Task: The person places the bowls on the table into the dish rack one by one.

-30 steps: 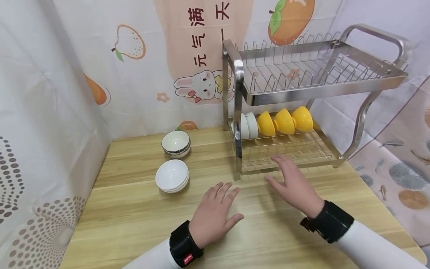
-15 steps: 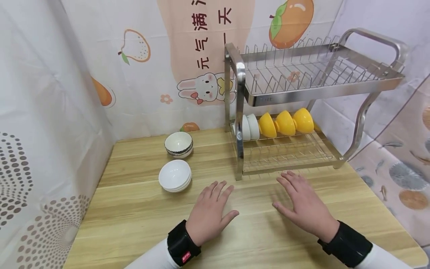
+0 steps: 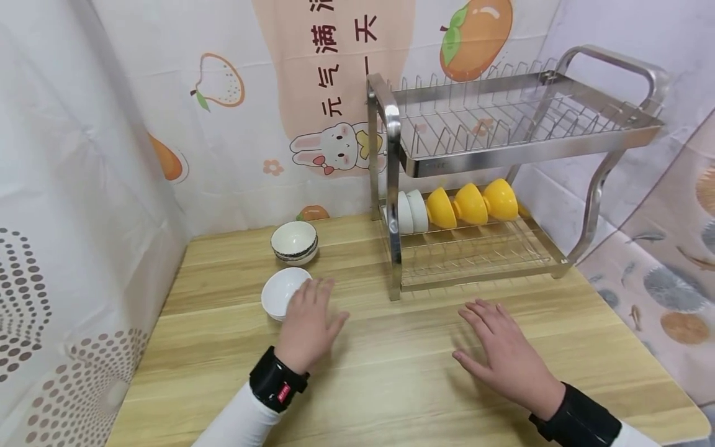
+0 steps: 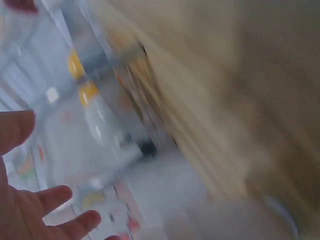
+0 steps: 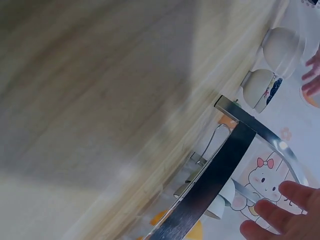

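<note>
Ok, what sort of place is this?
Probably a staged kitchen corner: a silver metal two-tier dish rack, stacked round white bowls, and a white fruit-printed fabric backdrop behind them.

Two tabletop bowl stacks (image 3: 277,292) (image 3: 293,239), one rack (image 3: 527,152)

Head view is bright — left wrist view blurred.

White bowls (image 3: 276,293): smooth, glossy, ceramic-looking. Yellow bowls (image 3: 471,203): smooth, glossy. Rack (image 3: 503,159): polished metal, shiny. Table (image 3: 402,385): smooth wood grain, soft sheen. Curtain (image 3: 234,167): creased, matt, cloth-like. Wristbands (image 3: 581,417): matt fabric. Sleeves (image 3: 240,411): matt cloth.
</note>
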A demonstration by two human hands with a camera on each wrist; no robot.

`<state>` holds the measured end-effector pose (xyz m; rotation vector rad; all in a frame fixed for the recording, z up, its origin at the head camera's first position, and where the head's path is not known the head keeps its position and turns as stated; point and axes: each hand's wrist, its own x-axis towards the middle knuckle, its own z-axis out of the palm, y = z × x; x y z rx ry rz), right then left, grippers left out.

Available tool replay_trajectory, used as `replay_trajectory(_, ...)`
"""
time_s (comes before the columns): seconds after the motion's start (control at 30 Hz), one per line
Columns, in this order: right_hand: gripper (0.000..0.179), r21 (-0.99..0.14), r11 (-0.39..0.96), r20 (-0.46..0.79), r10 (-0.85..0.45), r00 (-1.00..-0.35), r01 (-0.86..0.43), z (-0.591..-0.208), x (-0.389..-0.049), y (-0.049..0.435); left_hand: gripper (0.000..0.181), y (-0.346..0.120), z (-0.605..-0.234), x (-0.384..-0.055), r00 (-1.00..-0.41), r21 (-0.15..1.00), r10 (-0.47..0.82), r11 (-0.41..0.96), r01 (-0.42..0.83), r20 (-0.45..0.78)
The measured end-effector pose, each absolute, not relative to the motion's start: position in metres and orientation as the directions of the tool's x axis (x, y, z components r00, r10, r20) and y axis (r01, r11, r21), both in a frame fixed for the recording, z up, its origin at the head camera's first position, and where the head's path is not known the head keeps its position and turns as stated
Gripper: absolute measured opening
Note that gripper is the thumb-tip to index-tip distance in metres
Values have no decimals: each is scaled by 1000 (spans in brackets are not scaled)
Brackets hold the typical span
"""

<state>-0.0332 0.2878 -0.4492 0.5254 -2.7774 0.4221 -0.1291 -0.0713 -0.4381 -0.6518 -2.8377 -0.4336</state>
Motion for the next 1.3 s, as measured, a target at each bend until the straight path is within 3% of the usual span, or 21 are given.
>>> replay_trajectory(0.17,73,-225,893,343,-301,-890,-389,-450,-28,293,68,-95,-439,-145,-911,247,287,898,363,297)
replay_trajectory(0.33,72,-229,899,346,-283,-895,-373,-449,-25,296,61,-106,-448,-153,-940,266,254,913,311,228)
replay_trajectory(0.5,71,-233,903,339,-274,-900,-362,-449,-23,296,32,-107,-450,-153,-961,275,239,923,269,139)
replay_trajectory(0.63,71,-231,903,340,-273,-900,-361,-450,-22,297,15,-107,-449,-151,-956,248,256,926,284,141)
replay_trajectory(1.03,69,-233,896,351,-286,-892,-379,-455,-21,295,11,-109,-446,-145,-954,260,253,922,288,160)
replay_trajectory(1.3,69,-235,896,351,-284,-893,-377,-454,-20,294,22,-112,-440,-144,-956,298,241,912,282,168)
